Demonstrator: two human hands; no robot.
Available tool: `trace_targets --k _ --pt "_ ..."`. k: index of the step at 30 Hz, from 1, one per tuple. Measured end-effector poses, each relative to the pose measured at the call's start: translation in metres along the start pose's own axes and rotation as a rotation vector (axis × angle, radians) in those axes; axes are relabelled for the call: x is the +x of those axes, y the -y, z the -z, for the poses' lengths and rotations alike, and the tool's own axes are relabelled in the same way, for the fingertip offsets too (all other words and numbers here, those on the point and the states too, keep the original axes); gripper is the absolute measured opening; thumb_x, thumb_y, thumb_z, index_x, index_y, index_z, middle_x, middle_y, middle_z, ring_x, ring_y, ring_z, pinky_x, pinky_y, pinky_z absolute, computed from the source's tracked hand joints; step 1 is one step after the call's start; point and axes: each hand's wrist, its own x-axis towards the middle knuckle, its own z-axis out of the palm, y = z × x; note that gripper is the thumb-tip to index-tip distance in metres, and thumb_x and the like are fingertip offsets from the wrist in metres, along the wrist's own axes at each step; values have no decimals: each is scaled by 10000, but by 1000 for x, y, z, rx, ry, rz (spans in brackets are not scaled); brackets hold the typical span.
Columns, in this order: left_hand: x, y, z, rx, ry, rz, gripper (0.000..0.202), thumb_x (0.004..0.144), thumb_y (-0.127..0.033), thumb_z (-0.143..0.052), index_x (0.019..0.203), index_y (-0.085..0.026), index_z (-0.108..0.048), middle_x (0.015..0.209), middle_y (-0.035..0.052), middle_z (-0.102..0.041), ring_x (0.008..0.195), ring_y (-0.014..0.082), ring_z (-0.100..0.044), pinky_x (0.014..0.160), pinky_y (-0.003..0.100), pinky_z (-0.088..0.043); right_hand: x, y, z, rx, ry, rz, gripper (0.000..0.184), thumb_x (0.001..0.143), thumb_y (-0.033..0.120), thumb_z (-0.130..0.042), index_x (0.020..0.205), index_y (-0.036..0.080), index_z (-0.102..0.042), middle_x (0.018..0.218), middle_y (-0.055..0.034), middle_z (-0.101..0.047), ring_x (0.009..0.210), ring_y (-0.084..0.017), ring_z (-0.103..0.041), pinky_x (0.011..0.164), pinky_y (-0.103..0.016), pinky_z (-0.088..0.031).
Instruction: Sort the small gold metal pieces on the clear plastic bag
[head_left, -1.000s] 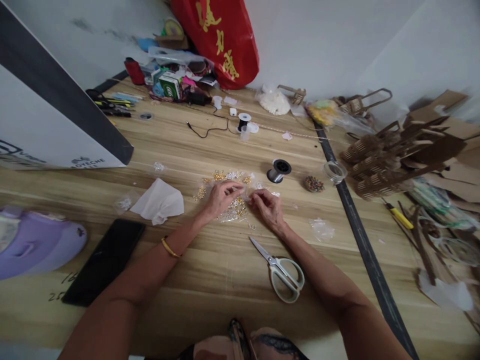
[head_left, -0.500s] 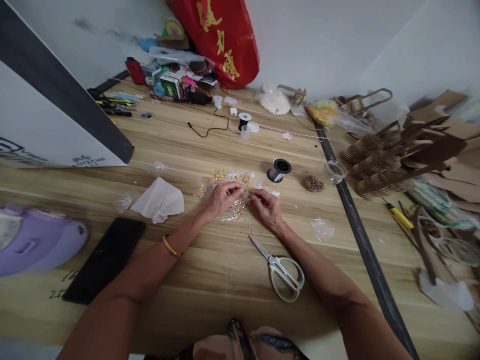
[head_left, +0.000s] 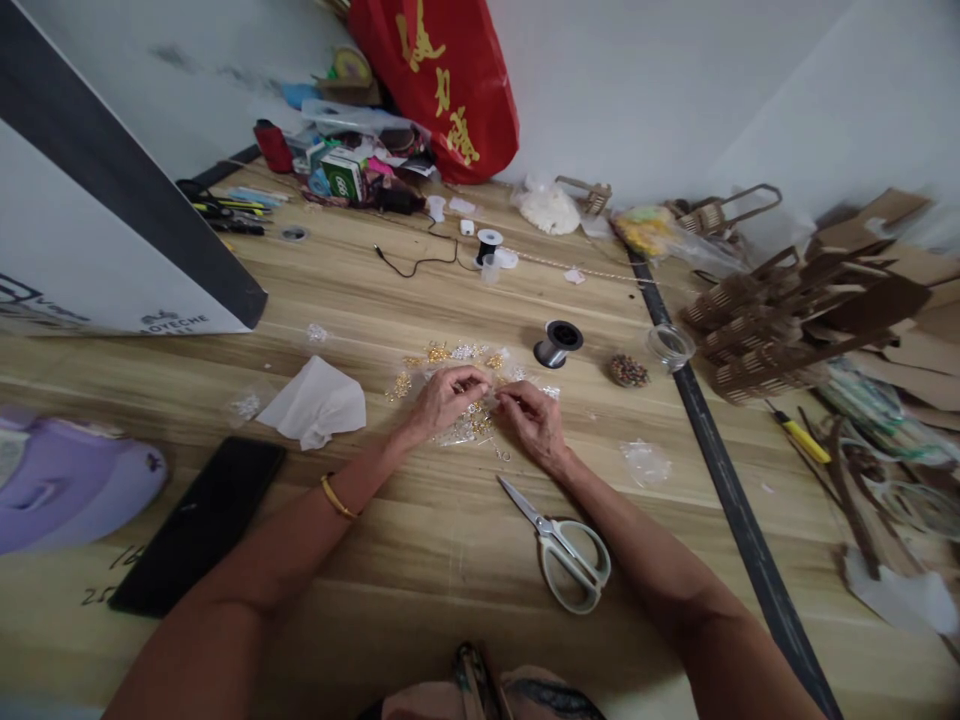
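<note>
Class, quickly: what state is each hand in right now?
Left hand: closed in a pinch; anything held is too small to tell.
Right hand: also pinched closed; contents cannot be told.

Your left hand [head_left: 448, 402] covers part of the small gold and silver pieces [head_left: 474, 422]; whatever you may be pinching is too tiny to tell. The left edge cuts off your purple object [head_left: 90, 485] and white box [head_left: 112, 250], the top edge the red bag [head_left: 442, 80].
</note>
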Motion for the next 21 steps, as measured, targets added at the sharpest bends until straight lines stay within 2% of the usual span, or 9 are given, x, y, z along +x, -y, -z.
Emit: trace_targets --k 6,9,11,16,21 --pt "0 0 -3 -89 -11 59 186 848 -282 -633 962 -169 -728 934 55 -745 848 161 -672 744 271 -515 -1 2 -1 65 -15 -27 169 926 319 -565 909 194 -677 825 -47 -680 679 -143 -644 605 -265 -511" --pt "1 5 -4 -237 -69 142 296 778 -281 -710 1037 -137 -702 924 72 -733 820 154 -668 728 261 -519 -1 2 0 104 -35 -46 175 928 326 -564 903 191 -672 791 -36 -664 659 -137 -640 598 -258 -511" --pt "1 7 -4 -322 -108 185 364 723 -251 -749 1059 -125 -684 866 54 -715 772 138 -656 702 249 -519 -1 0 0 96 -47 -42 176 931 324 -559 894 192 -669 773 -32 -661 664 -137 -635 601 -256 -506" --pt "2 9 -4 -476 -198 249 381 639 -206 -790 990 -121 -669 764 6 -675 699 112 -641 675 238 -525 -1 -2 2 64 -72 -40 174 931 322 -552 873 200 -660 762 -30 -662 676 -144 -625 607 -262 -495" --pt "1 9 -5 -536 -186 280 355 657 -247 -793 963 -124 -663 752 20 -693 703 142 -684 673 262 -539 0 -1 2 86 -104 -65 189 932 345 -550 875 200 -657 762 -33 -665 658 -146 -618 590 -268 -491"
